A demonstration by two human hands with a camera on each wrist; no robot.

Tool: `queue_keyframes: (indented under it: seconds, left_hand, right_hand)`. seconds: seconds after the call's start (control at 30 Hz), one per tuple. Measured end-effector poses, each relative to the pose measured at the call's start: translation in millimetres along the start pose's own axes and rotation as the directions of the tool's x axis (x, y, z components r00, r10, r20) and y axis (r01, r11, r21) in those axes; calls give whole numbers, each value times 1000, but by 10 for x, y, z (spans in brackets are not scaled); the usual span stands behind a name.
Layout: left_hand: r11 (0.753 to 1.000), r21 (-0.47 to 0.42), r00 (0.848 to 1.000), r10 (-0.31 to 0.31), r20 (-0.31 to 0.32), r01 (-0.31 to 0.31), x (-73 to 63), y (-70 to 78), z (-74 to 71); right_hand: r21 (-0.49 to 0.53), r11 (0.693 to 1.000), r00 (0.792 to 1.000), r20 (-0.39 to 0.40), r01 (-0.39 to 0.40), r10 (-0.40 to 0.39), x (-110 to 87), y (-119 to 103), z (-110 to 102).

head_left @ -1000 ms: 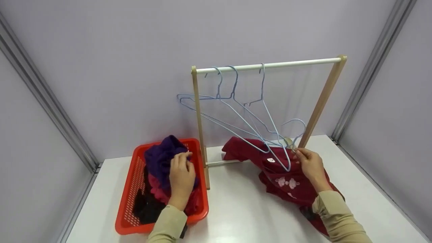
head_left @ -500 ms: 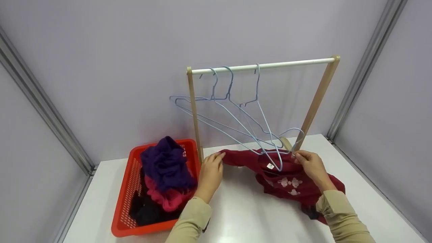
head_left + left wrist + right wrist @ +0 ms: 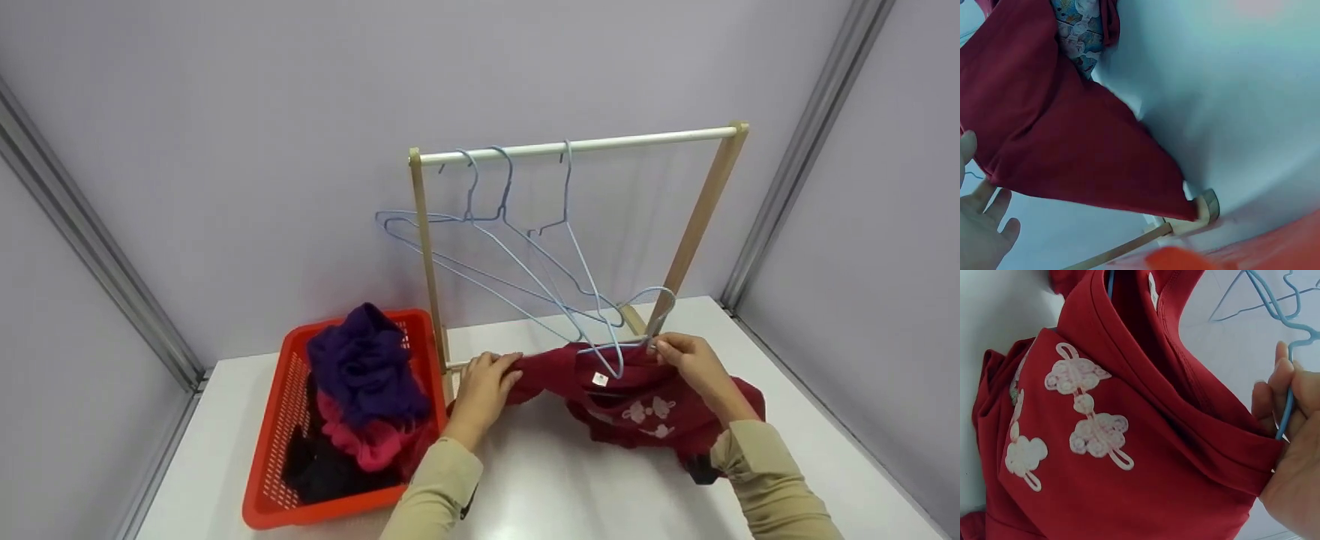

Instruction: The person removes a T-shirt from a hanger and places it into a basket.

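A dark red top (image 3: 660,409) with pale frog fastenings and a white neck label lies bunched under the rack. A light blue wire hanger (image 3: 670,304) goes into its neckline, hook outside. My right hand (image 3: 694,367) pinches the hanger just below the hook; in the right wrist view the fingers and thumb close round the blue wire (image 3: 1289,402) beside the collar. My left hand (image 3: 484,390) pinches the upper edge of the top's left sleeve, thumb in front. In the left wrist view the red sleeve (image 3: 1084,152) hangs down from those fingers.
A rack with a white rail (image 3: 622,142) and wooden posts stands on the white table (image 3: 570,487). Three blue hangers (image 3: 517,247) hang from it, overlapping the top in the head view. At left, a red basket (image 3: 266,450) holds purple (image 3: 367,367), pink and black clothes.
My left hand has moved from over the basket to the right and taken the top's sleeve, which is now raised. The right hand has kept its grip on the hanger.
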State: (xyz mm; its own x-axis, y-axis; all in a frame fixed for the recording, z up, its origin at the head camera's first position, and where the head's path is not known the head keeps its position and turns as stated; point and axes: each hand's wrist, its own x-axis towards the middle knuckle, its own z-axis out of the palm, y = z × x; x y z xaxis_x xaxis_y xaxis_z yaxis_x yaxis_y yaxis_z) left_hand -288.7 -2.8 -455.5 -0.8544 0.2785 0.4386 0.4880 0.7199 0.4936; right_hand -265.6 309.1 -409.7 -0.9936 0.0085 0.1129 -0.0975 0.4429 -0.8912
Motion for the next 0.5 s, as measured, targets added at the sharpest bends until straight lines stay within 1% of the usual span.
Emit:
queue_keyframes:
  seconds: [0.1, 0.17, 0.2, 0.27, 0.33, 0.43, 0.5]
  left_hand:
    - [1000, 11, 999, 10, -42, -10, -13, 5, 13]
    - [1000, -2, 998, -1, -66, 1, -11, 5, 12]
    - [1000, -23, 997, -13, -78, 11, -9, 4, 6]
    - [997, -67, 994, -40, -107, 33, -3, -1, -10]
    - [993, -98, 987, -81, -141, 68, 4, -10, -33]
    - [983, -134, 972, -146, -184, 122, 9, -36, -77]
    - [974, -163, 962, -191, -194, 160, 8, -56, -108]
  right_hand:
    - [38, 999, 1000, -7, 21, -21, -9, -14, 17]
    - [19, 999, 999, -14, 47, -46, -22, -19, 27]
    - [6, 998, 998, -20, 62, -62, -25, -18, 34]
    - [-33, 996, 996, -31, 82, -83, -25, -13, 36]
    - [-79, 992, 995, -33, 95, -98, -19, -3, 31]
    - [-133, 988, 995, -50, 82, -89, -9, 9, 17]
    - [-172, 983, 994, -73, 63, -77, -8, 18, 8]
